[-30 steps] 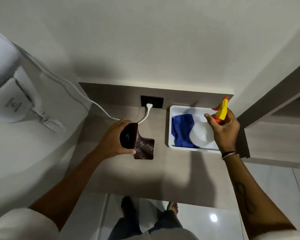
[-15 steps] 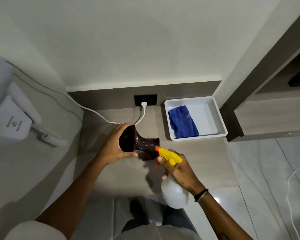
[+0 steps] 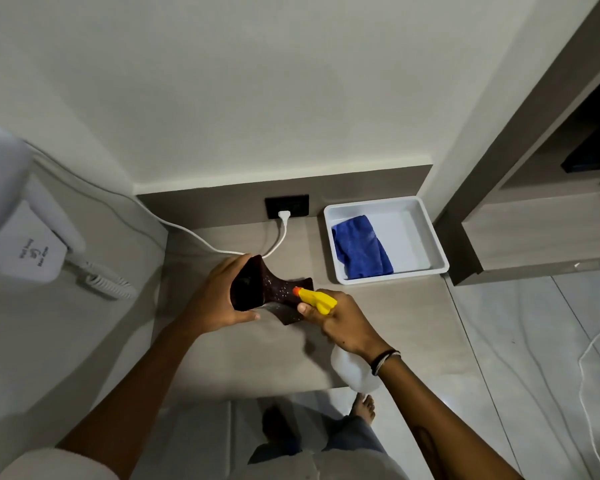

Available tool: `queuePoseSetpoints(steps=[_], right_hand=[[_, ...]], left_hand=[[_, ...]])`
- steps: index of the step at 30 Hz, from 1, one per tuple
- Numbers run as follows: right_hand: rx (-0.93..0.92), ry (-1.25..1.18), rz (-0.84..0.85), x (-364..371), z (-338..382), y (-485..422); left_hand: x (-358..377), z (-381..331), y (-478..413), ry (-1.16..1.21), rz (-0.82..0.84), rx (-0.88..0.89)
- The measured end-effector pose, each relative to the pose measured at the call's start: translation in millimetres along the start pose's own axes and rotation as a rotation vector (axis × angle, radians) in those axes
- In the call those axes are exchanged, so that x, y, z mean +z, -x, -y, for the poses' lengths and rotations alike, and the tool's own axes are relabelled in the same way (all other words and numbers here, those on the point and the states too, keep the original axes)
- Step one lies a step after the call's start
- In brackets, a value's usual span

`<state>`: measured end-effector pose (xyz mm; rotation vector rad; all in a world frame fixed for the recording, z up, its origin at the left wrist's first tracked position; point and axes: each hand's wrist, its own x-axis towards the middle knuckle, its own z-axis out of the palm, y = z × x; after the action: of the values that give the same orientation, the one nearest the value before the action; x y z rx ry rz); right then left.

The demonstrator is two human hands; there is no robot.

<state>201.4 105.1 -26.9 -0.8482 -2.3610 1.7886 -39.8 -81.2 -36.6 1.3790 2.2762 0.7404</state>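
Observation:
A dark brown, waisted vase point(image 3: 271, 292) lies tilted over the grey counter point(image 3: 243, 355), its mouth turned toward me. My left hand point(image 3: 215, 299) grips it around the mouth end. My right hand point(image 3: 343, 327) grips a white spray bottle point(image 3: 355, 372) with a yellow trigger head; the orange nozzle points at the vase's side from a few centimetres away. Small pale specks dot the vase's surface.
A white tray point(image 3: 430, 233) with a folded blue cloth point(image 3: 361, 247) sits at the counter's back right. A white cable point(image 3: 201, 240) runs to a black wall socket point(image 3: 286, 206). A white wall-mounted hair dryer point(image 3: 32, 251) hangs at the left. A shelf unit stands at the right.
My right hand carried the spray bottle from above the tray down to the vase and now aims the nozzle at it. My left hand kept hold of the vase.

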Motion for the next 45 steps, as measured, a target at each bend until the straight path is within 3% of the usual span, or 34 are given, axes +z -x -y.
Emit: queuePoseSetpoints(steps=[6,10,15,20,24,39,45], right_hand=[[0.088,0.33,-0.056,-16,-17,0],[0.074,0.254,-0.067,-22,-21,0],[0.068,0.078,-0.108,-27,-18,-2],[0.033,0.075,-0.025,-29,-16,-4],[0.018,0.113,0.014,-29,-9,-7],[-0.059,0.177,0.089,-15,10,-3],[-0.074,0.227,0.089,-9,17,-5]], left_hand=[[-1,1,3,-0.001,-0.033,0.034],[-2,-5,4,0.024,-0.073,0.023],[-3,-21,-2,0.065,-0.114,-0.266],[-4,-34,-6,0.142,-0.112,-0.54],[0,-38,-2,0.186,-0.113,-0.634],[13,-29,21,0.112,0.043,-0.328],[12,-34,18,0.031,-0.032,-0.282]])
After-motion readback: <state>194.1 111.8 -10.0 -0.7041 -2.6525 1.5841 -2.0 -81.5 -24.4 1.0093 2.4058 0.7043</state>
